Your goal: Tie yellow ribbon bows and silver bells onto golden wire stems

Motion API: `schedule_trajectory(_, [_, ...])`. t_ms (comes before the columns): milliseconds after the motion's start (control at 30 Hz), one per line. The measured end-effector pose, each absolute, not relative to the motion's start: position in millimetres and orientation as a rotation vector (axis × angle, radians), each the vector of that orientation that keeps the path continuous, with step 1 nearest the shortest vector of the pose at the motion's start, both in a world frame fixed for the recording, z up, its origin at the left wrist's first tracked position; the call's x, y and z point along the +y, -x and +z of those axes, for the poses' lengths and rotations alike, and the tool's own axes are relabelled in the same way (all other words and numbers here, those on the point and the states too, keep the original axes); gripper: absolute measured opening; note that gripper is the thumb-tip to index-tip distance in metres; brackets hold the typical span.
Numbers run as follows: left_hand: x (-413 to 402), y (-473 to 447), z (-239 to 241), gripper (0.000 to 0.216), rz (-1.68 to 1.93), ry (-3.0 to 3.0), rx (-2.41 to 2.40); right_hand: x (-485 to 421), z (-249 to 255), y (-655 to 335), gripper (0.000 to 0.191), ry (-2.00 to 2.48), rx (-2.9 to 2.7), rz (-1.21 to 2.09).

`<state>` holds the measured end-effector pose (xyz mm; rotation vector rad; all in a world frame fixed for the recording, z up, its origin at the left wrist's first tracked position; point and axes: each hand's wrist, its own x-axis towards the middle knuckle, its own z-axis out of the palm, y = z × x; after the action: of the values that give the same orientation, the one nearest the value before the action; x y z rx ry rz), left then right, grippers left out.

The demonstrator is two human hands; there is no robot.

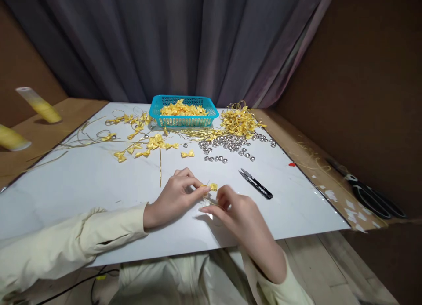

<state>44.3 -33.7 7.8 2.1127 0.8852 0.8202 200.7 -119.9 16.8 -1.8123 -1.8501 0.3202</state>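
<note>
My left hand point(180, 193) is closed in a pinch, with a small yellow ribbon bow point(213, 186) between thumb and fingertips. Just to its right, my right hand point(239, 210) is curled, a thin gold cord point(214, 203) running between its fingers close under the bow. Motion blurs the right fingertips a little, and the bow's left half is hidden by the left fingers. Both hands are above the white tabletop point(290, 212) near its front edge. A pair of black-handled thread snips point(256, 183) lies right of the right hand.
A blue basket point(184, 121) of yellow bows stands at the back. Beside it are a heap of corded bows point(240, 120) and silver heart-shaped beads point(227, 143). Loose bows point(156, 142) and gold cords point(160, 168) lie left. Large scissors point(369, 199) rest far right; yellow spools point(46, 109) stand left.
</note>
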Motion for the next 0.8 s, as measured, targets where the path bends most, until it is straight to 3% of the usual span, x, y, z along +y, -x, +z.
schedule_trajectory(133, [-35,-43,6,0.018,0.905,-2.316,0.717,-117,35,-219,0.023,1.653,-1.811,0.197])
schedule_trajectory(233, [-36,-43,2,0.020,0.958,-2.415,0.584,-103,33,-221,0.008,1.403,-2.088,0.326])
schedule_trajectory(500, [-37,-42,-2,0.020,0.902,-2.412,0.559,-86,17,-217,0.036,1.141,-2.057,0.647])
schedule_trajectory(667, [-38,-42,1,0.018,0.910,-2.396,0.559,-85,28,-219,0.029,1.145,-1.783,0.568])
schedule_trajectory(800, [-39,-42,2,0.020,0.911,-2.379,0.588,-84,31,-223,0.028,1.203,-1.637,0.876])
